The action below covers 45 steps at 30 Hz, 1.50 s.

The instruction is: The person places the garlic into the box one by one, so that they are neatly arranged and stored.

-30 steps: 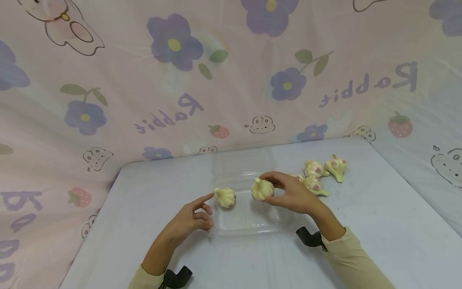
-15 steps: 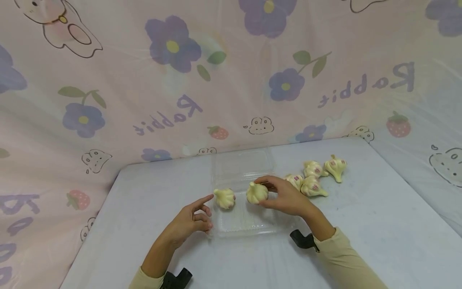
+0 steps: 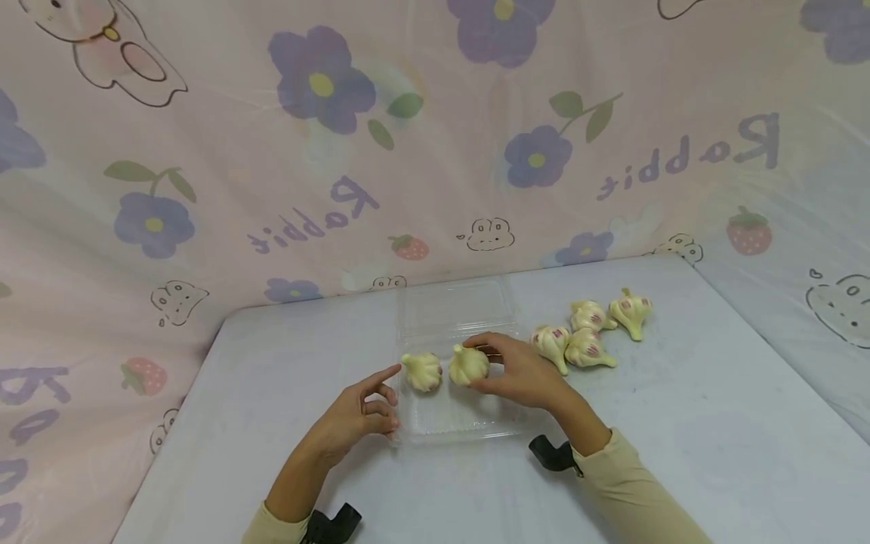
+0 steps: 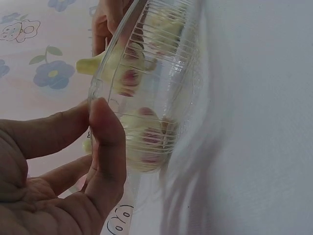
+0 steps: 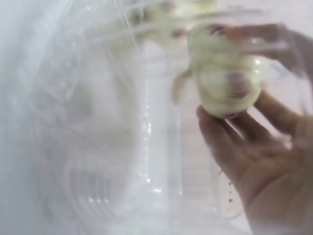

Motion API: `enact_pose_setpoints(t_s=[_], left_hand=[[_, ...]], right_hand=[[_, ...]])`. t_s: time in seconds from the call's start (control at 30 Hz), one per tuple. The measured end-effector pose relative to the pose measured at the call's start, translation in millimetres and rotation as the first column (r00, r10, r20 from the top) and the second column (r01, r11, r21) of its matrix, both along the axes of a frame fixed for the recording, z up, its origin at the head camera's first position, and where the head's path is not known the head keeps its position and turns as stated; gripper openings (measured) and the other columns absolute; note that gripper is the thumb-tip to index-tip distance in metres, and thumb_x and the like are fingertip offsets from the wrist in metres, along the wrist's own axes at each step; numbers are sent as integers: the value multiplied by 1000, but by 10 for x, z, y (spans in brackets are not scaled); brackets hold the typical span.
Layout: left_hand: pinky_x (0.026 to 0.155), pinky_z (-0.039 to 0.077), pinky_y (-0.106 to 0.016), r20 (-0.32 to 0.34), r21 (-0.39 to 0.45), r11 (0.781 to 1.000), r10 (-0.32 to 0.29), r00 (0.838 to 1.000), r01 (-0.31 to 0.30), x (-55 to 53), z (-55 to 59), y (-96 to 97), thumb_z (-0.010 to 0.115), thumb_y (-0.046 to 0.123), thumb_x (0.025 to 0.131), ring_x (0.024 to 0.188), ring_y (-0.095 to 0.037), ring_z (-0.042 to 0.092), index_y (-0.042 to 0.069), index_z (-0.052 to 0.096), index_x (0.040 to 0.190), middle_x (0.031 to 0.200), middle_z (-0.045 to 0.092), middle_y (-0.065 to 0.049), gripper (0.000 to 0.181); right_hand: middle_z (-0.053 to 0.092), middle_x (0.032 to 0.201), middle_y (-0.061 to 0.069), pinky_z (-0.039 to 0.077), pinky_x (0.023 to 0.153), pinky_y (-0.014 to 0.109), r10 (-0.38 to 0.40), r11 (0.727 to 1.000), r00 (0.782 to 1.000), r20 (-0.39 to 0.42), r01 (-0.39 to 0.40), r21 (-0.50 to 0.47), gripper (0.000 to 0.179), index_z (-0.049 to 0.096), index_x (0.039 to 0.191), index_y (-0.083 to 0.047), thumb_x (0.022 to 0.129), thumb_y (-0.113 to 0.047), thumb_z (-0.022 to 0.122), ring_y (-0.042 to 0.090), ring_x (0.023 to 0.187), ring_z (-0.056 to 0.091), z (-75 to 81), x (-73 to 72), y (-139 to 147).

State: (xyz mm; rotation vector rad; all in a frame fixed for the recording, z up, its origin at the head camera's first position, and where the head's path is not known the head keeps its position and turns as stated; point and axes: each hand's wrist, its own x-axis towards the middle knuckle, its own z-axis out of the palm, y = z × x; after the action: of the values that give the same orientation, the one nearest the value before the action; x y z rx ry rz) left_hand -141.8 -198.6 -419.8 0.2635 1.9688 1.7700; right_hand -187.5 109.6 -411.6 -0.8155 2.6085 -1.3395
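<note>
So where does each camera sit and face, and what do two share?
Head: worn on the head, facing forward and down at the clear plastic clamshell; left hand, right hand and beige sleeves show.
Left wrist: on that wrist, facing the clamshell's ribbed side; left hand close, part of the right hand at top.
Right wrist: on that wrist, facing, through the clamshell's plastic, the right hand holding a garlic bulb.
Shared: head and right wrist both show that bulb.

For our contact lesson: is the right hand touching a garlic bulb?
Touching: the right wrist view shows the right hand gripping the garlic bulb, meeting it above and below.
</note>
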Motion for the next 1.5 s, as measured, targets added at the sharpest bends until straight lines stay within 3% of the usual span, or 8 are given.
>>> enact_pose_setpoints(t_s=[0.57, 0.9, 1.13, 1.5], left_hand=[[72, 60, -29, 0, 0, 1000, -2, 1000, 2, -6, -2, 5, 70, -8, 85, 81, -10, 63, 10, 26, 158, 108, 45, -9, 87], [73, 60, -29, 0, 5, 1000, -1, 1000, 1, -1, 4, 1, 71, -7, 85, 82, -9, 63, 9, 26, 158, 108, 45, -8, 87], [73, 61, -29, 0, -1, 1000, -5, 1000, 5, -9, 5, 5, 71, -6, 85, 83, -10, 64, 10, 26, 158, 109, 45, -8, 87], [74, 60, -29, 12, 6, 1000, 2, 1000, -2, -4, 6, -7, 73, -6, 84, 83, -10, 63, 9, 26, 158, 109, 44, -9, 89]], right_hand=[[61, 133, 12, 53, 100, 46, -31, 998, 998, -57, 35, 61, 54, 59, 131, -6, 83, -17, 80, 32, 118, 63, -134, -60, -104], [63, 129, 10, 54, 93, 41, -59, 989, 994, -92, 71, 133, 50, 61, 127, -8, 81, -17, 81, 26, 110, 63, -178, -74, -149], [62, 132, 13, 56, 95, 43, -46, 990, 996, -80, 56, 132, 51, 61, 127, -6, 82, -16, 82, 34, 118, 62, -169, -58, -137], [62, 131, 11, 56, 94, 44, -21, 988, 994, -103, 37, 151, 47, 64, 125, -8, 82, -17, 81, 31, 118, 61, -121, -51, -122]])
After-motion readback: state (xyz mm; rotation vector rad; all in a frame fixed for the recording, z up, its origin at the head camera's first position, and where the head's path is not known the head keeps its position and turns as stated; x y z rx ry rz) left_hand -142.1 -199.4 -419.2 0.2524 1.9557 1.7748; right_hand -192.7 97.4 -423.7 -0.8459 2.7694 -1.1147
